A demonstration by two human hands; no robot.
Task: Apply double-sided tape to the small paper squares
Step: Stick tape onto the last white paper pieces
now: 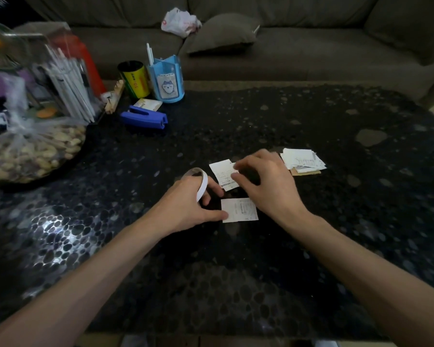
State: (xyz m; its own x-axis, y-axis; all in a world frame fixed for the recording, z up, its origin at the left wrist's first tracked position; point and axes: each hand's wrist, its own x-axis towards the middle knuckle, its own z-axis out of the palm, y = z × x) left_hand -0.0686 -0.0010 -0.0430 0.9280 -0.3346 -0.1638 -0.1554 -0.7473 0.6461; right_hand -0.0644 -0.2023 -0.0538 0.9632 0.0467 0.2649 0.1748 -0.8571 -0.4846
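Note:
Two small white paper squares lie on the dark pebble-pattern table: one (222,172) farther away and one (239,209) nearer. My left hand (188,209) holds a white roll of double-sided tape (202,182), its fingers through the ring, and its thumb tip touches the near square's left edge. My right hand (263,181) hovers over the far square with curled fingertips pinching at its right edge; whether they hold tape or paper is unclear.
A stack of more paper slips (302,159) lies to the right. At back left stand a blue stapler (144,117), a yellow can (133,78), a blue pen holder (166,80) and a bag of nuts (33,149). A sofa (286,46) runs behind the table.

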